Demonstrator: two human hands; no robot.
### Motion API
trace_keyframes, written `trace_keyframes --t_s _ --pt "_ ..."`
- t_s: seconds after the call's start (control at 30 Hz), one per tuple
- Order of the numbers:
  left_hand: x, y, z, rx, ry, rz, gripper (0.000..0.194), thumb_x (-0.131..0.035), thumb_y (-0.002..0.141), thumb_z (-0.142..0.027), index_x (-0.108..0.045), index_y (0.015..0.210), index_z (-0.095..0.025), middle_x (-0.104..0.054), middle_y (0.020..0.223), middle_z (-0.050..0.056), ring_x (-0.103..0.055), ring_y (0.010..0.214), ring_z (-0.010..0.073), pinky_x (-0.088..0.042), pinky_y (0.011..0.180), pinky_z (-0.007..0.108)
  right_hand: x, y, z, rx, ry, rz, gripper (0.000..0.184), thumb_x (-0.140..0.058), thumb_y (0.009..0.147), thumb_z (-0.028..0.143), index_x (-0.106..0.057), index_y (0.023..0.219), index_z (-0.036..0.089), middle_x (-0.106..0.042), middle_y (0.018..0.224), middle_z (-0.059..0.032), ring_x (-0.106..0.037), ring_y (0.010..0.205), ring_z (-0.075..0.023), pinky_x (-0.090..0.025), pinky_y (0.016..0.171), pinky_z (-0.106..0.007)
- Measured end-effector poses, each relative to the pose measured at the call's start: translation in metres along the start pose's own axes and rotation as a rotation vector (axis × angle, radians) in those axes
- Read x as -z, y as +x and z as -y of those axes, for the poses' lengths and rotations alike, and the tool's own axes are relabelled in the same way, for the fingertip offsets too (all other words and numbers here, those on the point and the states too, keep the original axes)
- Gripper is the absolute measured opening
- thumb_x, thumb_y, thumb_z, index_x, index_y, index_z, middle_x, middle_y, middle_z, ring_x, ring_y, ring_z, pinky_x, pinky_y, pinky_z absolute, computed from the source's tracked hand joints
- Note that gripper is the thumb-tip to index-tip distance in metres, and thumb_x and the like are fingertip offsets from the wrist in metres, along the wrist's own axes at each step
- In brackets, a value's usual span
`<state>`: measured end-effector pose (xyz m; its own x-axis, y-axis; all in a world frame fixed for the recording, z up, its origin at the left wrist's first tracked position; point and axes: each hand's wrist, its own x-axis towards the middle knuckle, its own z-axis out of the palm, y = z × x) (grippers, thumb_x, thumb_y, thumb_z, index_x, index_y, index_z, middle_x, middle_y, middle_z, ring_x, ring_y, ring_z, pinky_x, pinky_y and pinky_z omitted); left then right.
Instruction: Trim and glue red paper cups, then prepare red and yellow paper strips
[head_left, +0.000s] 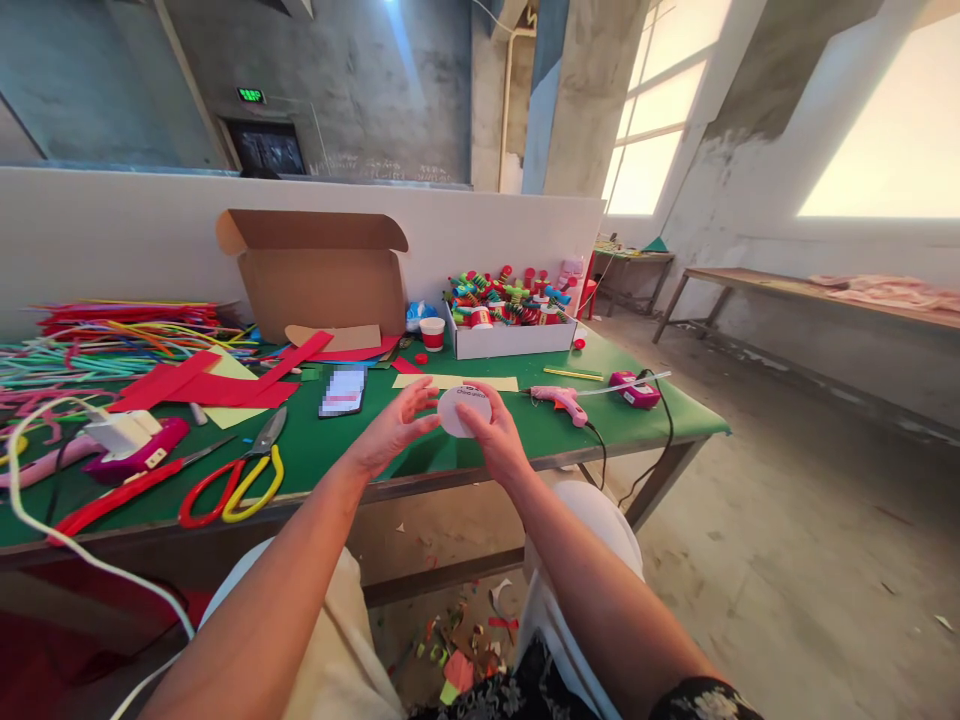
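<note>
Bare forearms point(285, 580) are spanning the foreground, a dark flower-patterned sleeve point(701, 697) bunching on the right one. At the near edge of the green-topped counter point(667, 425), the right hand point(501, 440) is pinching a smooth, round white disc point(451, 412) with dark print between thumb and fingers; the left hand point(390, 425) is holding nothing, its fingers spreading in a loose curve just beside the disc, though whether its thumb is touching I cannot tell.

Just beyond both, a pale yellow strip point(505, 384) is lying flat. Toward the counter's right end, a pink glue gun point(561, 402) is resting, its black cord point(602, 447) dropping over the near edge, and a purple block point(634, 391) is sitting close by. Left along that edge, metal scissors point(271, 432) with looped red and yellow handles are lying beside a slim red-handled tool point(124, 497), a white cable point(112, 572) looping past its end. Behind these, flat red strips point(232, 391) are overlapping before a heap of thin, multicoloured stems point(127, 325). Along the far edge, a brown cardboard box point(322, 290) is standing open, a red-and-white cup point(432, 334) is standing upright, and a low white box point(514, 344) is brimming with striped, coiled pieces point(510, 298).
</note>
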<state>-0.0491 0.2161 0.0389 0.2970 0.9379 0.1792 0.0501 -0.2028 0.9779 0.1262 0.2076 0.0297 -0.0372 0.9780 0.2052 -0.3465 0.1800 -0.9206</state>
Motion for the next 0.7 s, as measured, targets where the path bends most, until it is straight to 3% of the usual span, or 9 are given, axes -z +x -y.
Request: trace_keyframes --t_s 0.13,0.33,0.5,0.7 --pt "-0.012 0.0 0.001 0.067 -0.155 -0.002 0.087 -0.082 0.067 -0.046 -0.047 0.141 -0.02 -0.058 0.139 0.017 -0.051 0.131 0.0349 -0.042 0.109 0.049 -0.001 -0.002 -0.001 0.026 0.043 0.033 0.05 -0.081 0.064 0.043 -0.063 0.108 0.028 -0.071 0.095 -0.0003 -0.064 0.092 -0.0205 -0.052 0.081 -0.031" --pt "-0.026 0.003 0.005 0.029 -0.19 -0.08 0.078 -0.085 0.061 -0.045 -0.058 0.129 -0.017 -0.066 0.128 0.014 -0.056 0.123 0.0357 -0.046 0.103 0.046 -0.001 -0.002 -0.008 0.037 0.035 0.078 0.049 -0.08 0.069 0.045 -0.063 0.111 0.028 -0.071 0.099 -0.0004 -0.064 0.091 -0.0194 -0.051 0.082 -0.03" --pt "-0.032 0.003 0.006 0.036 -0.246 -0.123 0.075 -0.086 0.058 -0.043 -0.061 0.124 -0.017 -0.067 0.124 0.014 -0.057 0.122 0.0348 -0.044 0.103 0.046 0.005 -0.001 -0.01 0.055 -0.099 0.045 0.054 -0.071 0.075 0.062 -0.065 0.117 0.029 -0.069 0.111 -0.0038 -0.061 0.106 -0.0228 -0.049 0.09 -0.032" --pt "-0.037 0.003 0.009 0.061 -0.277 -0.077 0.072 -0.086 0.059 -0.041 -0.063 0.122 -0.016 -0.07 0.119 0.013 -0.06 0.116 0.0318 -0.045 0.099 0.044 0.011 0.003 -0.012 0.069 -0.082 0.01 0.07 -0.048 0.079 0.083 -0.07 0.112 0.026 -0.066 0.124 -0.0057 -0.059 0.114 -0.0251 -0.049 0.09 -0.032"
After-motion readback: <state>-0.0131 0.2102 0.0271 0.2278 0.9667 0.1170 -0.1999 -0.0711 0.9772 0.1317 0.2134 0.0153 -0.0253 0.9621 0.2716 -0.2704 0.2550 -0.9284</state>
